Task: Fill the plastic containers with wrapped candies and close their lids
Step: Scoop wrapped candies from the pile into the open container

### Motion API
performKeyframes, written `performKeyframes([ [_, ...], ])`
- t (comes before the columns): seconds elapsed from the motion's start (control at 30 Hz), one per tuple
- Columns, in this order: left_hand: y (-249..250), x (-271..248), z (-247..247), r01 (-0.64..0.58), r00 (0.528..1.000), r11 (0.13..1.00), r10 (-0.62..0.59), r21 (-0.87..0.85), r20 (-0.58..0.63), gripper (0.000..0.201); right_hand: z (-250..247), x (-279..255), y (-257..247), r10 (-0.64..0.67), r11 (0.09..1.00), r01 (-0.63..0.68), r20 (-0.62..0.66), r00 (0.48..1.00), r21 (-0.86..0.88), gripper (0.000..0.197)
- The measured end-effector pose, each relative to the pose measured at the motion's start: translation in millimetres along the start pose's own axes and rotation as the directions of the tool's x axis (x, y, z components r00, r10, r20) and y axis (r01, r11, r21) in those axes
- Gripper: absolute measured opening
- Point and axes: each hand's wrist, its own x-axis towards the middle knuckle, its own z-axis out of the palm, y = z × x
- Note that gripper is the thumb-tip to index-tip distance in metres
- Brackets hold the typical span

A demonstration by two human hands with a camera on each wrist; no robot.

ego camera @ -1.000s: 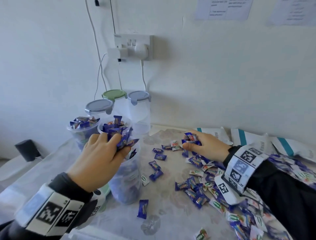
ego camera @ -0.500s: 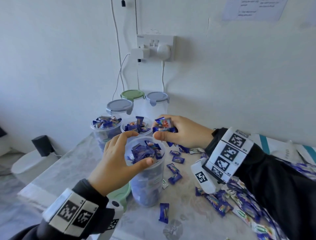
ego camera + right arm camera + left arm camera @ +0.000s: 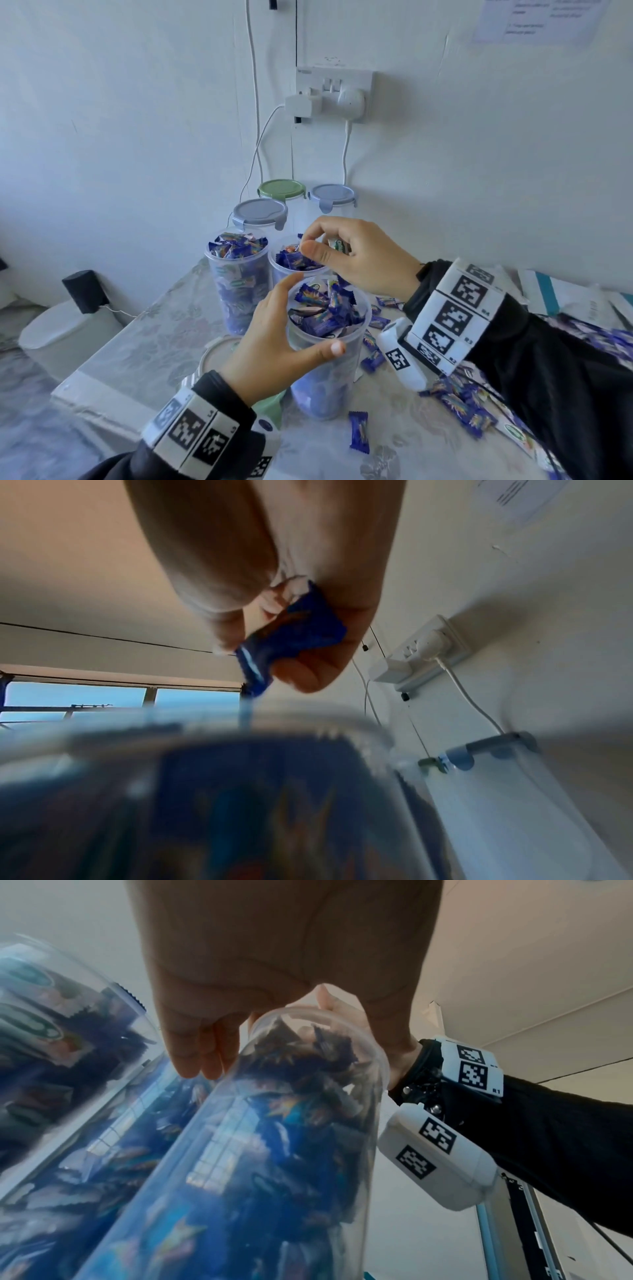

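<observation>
My left hand [image 3: 313, 313] grips the rim of the nearest clear plastic container [image 3: 329, 370], which is heaped with blue wrapped candies [image 3: 322, 311]. My right hand [image 3: 308, 244] hovers just above and behind it, over a second full open container [image 3: 291, 267], fingers curled round a few candies. In the right wrist view a blue candy [image 3: 291, 639] is pinched between thumb and fingers above a blurred container rim [image 3: 240, 723]. The left wrist view shows the gripped container [image 3: 274, 1150] from below.
A third full open container [image 3: 239, 274] stands at the left. Three lidded containers [image 3: 260, 212] stand against the wall under a socket with cables [image 3: 334, 92]. Loose lids [image 3: 215, 353] lie under my left arm. Loose candies [image 3: 459, 404] cover the table at the right; one [image 3: 358, 430] lies in front.
My right hand lifted a handful from the candy pile at the right and carried it left, over the containers. My left hand shifted from on top of the candies to the container's rim.
</observation>
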Motion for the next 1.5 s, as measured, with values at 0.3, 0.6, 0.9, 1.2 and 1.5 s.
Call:
performKeyframes([
  [0.3, -12.4, -0.6, -7.5, -0.094, 0.993, 0.974, 0.106, -0.208, 0.044, 0.089, 8.7, -21.9, 9.5, 0.045, 0.997, -0.051, 0.088, 0.995, 0.065, 0.021],
  [0.6, -23.1, 2.1, -13.0, -0.074, 0.990, 0.969, 0.100, -0.236, 0.098, 0.091, 5.4, -32.1, 9.3, 0.162, 0.983, -0.133, 0.260, 0.952, -0.126, 0.034],
  [0.9, -25.6, 4.0, -13.7, -0.111, 0.983, 0.958, 0.146, -0.266, 0.114, 0.082, 15.7, -27.5, 0.2, 0.216, 0.969, -0.182, 0.219, 0.951, -0.165, 0.024],
  [1.2, -30.6, 13.9, -31.9, -0.108, 0.973, 0.967, 0.151, -0.230, 0.175, 0.093, 37.6, -78.8, 31.0, 0.131, 0.984, -0.098, -0.233, 0.964, 0.146, 0.052],
  [1.5, -17.5, 19.9, -39.1, 0.004, 0.968, 0.945, 0.078, -0.326, 0.239, 0.085, 51.0, -93.6, 35.9, 0.272, 0.865, -0.202, -0.093, 0.958, 0.459, 0.080],
])
